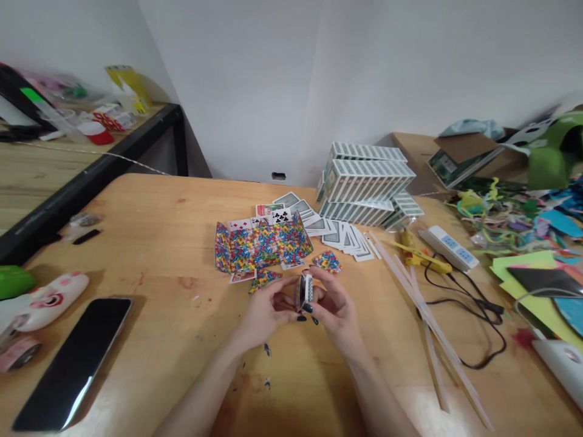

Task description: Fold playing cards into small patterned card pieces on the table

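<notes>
Head view: a small card piece (308, 291) is held between the left hand (264, 309) and the right hand (337, 309), on the near side of the colourful folded panel (264, 246) and slightly to its right. The grip of each hand is closed on the piece from its own side. The long axis is seen running up and down the view, the top leaned slightly right; whether it is stood upright or pointed away cannot be told. The pale checked face is turned rightward, the darker side leftward. Face-down cards (334, 233) are spread on the table (159, 243) to the panel's right; striped boxes (371, 179) are stacked beyond it, also rightward.
</notes>
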Demonstrator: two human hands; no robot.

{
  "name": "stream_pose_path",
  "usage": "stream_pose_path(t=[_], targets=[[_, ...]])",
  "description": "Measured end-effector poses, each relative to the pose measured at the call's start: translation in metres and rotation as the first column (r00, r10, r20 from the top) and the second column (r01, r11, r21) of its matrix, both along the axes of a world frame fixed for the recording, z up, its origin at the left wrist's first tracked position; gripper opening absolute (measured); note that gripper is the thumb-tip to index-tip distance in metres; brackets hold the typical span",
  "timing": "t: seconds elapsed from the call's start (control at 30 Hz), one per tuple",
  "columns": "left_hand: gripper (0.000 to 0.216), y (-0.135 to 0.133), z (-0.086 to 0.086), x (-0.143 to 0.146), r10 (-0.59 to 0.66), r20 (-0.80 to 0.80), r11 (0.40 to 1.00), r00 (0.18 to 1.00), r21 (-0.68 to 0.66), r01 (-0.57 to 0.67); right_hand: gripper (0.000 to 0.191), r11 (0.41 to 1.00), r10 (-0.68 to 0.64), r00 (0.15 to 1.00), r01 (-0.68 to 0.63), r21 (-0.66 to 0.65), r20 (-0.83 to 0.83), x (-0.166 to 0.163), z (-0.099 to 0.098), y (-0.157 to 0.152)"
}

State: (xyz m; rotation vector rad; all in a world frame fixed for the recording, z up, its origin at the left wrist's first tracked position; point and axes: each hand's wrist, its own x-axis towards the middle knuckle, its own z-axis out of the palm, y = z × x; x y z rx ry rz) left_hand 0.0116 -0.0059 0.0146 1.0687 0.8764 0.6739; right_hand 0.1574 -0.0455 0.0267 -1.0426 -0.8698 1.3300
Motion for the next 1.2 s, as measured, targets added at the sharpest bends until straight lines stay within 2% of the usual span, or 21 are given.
stream_pose_path(t=[0.17,0.23,0.37,0.5,0.6,0.67,0.77,0.97,1.2], targets=[[0.059,0.000,-0.003,0.002,0.053,-0.011,0.993,0.999,0.102,-0.052,0.059,0.999,0.036,0.999,-0.036,-0.009,-0.016,0.000,0.002,0.000],[0.057,0.000,-0.006,0.002,0.097,-0.042,0.984,0.994,0.153,-0.089,0.055,0.999,0.032,0.999,-0.032,-0.019,0.006,0.000,0.002,0.000],[0.057,-0.003,-0.012,0.003,0.152,-0.130,0.954,0.980,0.280,-0.110,0.037,0.997,-0.072,0.994,0.073,-0.013,0.085,0.000,-0.004,0.002],[0.055,-0.006,-0.013,0.003,0.196,-0.199,0.904,0.960,0.415,-0.098,0.038,0.986,-0.158,0.947,0.167,-0.008,0.280,0.001,-0.012,0.005],[0.054,-0.006,-0.012,0.002,0.227,-0.211,0.879,0.951,0.465,-0.106,0.036,0.968,-0.223,0.900,0.249,-0.021,0.375,0.001,-0.017,0.007],[0.054,-0.006,-0.012,0.001,0.246,-0.217,0.865,0.945,0.488,-0.114,0.027,0.962,-0.234,0.909,0.268,-0.053,0.346,0.000,-0.018,0.007],[0.055,-0.004,-0.013,0.000,0.275,-0.237,0.843,0.932,0.526,-0.115,0.017,0.971,-0.192,0.952,0.219,-0.094,0.240,-0.001,-0.016,0.008],[0.052,-0.003,-0.019,-0.003,0.352,-0.299,0.764,0.887,0.639,-0.088,0.016,0.986,-0.133,0.980,0.146,-0.077,0.148,-0.004,-0.010,0.008],[0.051,-0.004,-0.019,-0.004,0.400,-0.341,0.718,0.851,0.693,-0.060,0.015,0.987,-0.069,0.997,0.062,-0.147,-0.045,-0.005,-0.022,0.011]])
